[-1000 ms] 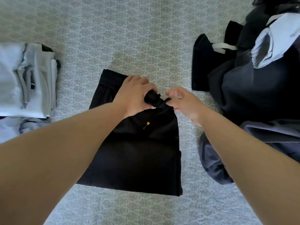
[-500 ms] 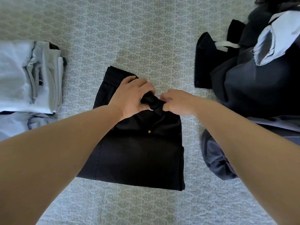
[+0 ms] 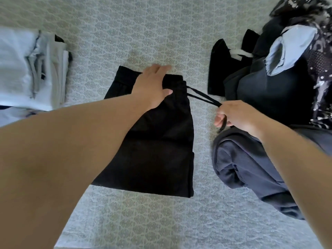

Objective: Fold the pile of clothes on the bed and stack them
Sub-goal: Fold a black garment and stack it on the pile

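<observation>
Folded black shorts [image 3: 156, 150] lie flat in the middle of the patterned bedspread [image 3: 152, 221]. My left hand [image 3: 151, 87] presses flat on their waistband, fingers straight and reaching past the far edge. My right hand [image 3: 233, 116] grips the black drawstring [image 3: 201, 96], which runs taut from the waistband out to the right. A stack of folded pale clothes [image 3: 27, 69] sits at the left. The unfolded dark pile [image 3: 280, 83] lies at the right.
A dark blue mesh garment [image 3: 251, 173] sprawls under my right forearm. A black piece with a white strap [image 3: 226, 67] lies at the pile's left edge, and a light blue garment [image 3: 291, 49] rests on top of the pile.
My right hand has pulled the drawstring out to the right, away from the waistband. My left hand let go of the bunched waistband and now lies flat on it.
</observation>
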